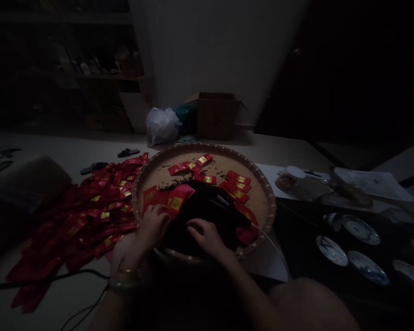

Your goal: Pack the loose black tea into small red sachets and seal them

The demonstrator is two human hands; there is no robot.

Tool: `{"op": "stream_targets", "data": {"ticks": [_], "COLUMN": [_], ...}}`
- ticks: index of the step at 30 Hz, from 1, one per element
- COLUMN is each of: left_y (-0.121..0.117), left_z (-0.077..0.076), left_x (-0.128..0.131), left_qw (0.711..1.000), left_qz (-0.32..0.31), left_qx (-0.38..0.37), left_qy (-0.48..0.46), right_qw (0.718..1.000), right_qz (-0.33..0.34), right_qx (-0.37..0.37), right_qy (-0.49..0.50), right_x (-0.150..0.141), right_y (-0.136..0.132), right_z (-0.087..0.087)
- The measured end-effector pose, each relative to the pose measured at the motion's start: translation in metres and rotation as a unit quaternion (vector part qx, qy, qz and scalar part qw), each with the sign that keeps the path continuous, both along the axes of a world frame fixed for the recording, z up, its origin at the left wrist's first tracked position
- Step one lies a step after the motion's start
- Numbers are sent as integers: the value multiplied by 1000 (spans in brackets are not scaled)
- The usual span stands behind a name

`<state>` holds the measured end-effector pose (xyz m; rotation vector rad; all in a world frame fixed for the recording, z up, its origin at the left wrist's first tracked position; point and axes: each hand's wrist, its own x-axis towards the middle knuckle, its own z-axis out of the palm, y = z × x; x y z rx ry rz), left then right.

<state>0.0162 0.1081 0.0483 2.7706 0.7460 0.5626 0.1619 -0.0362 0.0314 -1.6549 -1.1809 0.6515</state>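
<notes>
A round woven basket tray [262, 184] lies in front of me. It holds a dark heap of loose leaves [200, 211] and several red packets with gold labels [238, 184]. My left hand [152, 227] is at the tray's near left, fingers curled on a fan of red packets [169, 197]. My right hand [207, 234] rests on the dark heap, fingers bent down into it; what it grips, if anything, is too dark to see. A bracelet sits on my left wrist [124, 278].
A big pile of red packets [89, 216] covers the floor left of the tray. A cardboard box [217, 115] and white plastic bag [162, 124] stand behind. Small blue-patterned dishes [362, 230] and a lidded jar [290, 177] sit at right. Cables [72, 276] run at near left.
</notes>
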Motion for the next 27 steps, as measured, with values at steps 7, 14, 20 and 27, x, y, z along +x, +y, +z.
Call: {"op": "stream_targets", "data": {"ticks": [7, 14, 20, 27], "left_y": [-49, -52, -25, -32], "left_z": [0, -3, -1, 1], "left_x": [34, 39, 25, 32], "left_qw": [968, 969, 988, 996], "left_qz": [31, 57, -44, -41], "left_qx": [-221, -176, -133, -64], "left_qy": [-114, -163, -66, -38], "right_qw": [998, 992, 1000, 988], "right_qz": [-45, -115, 28, 77], "right_qx": [40, 17, -5, 4], "right_qy": [4, 39, -4, -132], "right_x": [-13, 5, 33, 43], "right_y": [6, 0, -12, -19], "right_z": [-21, -9, 16, 34]}}
